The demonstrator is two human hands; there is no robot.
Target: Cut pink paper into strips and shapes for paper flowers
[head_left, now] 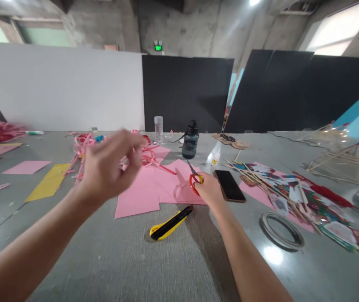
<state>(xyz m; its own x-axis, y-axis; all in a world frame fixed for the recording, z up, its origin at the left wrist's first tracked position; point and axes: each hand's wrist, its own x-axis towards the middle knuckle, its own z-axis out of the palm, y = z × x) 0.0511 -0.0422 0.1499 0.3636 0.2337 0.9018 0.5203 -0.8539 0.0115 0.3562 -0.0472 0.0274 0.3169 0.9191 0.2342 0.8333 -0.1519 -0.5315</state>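
Note:
My right hand (209, 188) is closed around scissors (193, 179) with red and yellow handles, its blades pointing up and away over pink paper sheets (140, 195). My left hand (108, 163) is raised over the left side of the paper, somewhat blurred. Its fingers are bent and apart from the thumb, with nothing visible between them. Behind it lie curled pink and red strips (149, 158), partly hidden by the hand. A yellow and black utility knife (170, 223) rests on the table in front of the sheets.
A dark bottle (190, 140) and a clear bottle (158, 130) stand at the back. Right of my right hand lie a phone (230, 185), a tape roll (282, 231) and a pile of sticks and scraps (305, 193). Yellow paper (48, 183) is at left.

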